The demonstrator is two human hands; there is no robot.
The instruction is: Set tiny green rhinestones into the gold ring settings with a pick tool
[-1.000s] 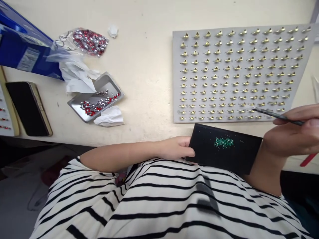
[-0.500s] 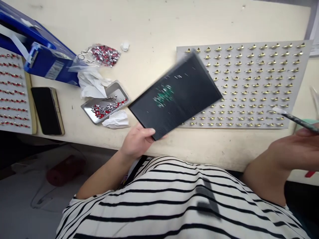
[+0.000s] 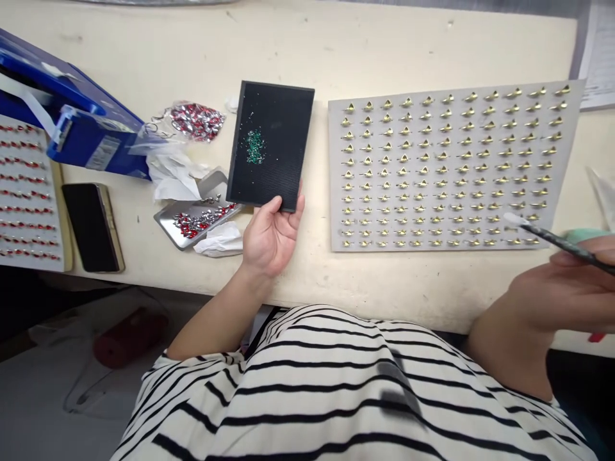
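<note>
My left hand [image 3: 273,237] grips the lower edge of a black ridged tray [image 3: 283,141], thumb on top. A small cluster of green rhinestones [image 3: 254,146] lies on the tray's left half, with a few clear specks around it. My right hand [image 3: 567,294] is closed around a dark, pen-like stick [image 3: 562,243] with a whitish tip. That tip hovers over the lower right of a grey board [image 3: 336,186], which carries rows of small gold pieces [image 3: 425,153]. Part of the right hand is cut off by the frame edge.
Left of the tray are a metal dish [image 3: 168,221] of red stones, crumpled white tissue [image 3: 221,240] and a bag of red stones [image 3: 196,120]. Farther left are a blue box [image 3: 106,137], a phone [image 3: 91,227] and a board with red pieces [image 3: 29,192].
My left hand has turned the tray more upright and moved it left, off the grey board. The green stones are gathered more tightly. The stick's tip has shifted slightly left.
</note>
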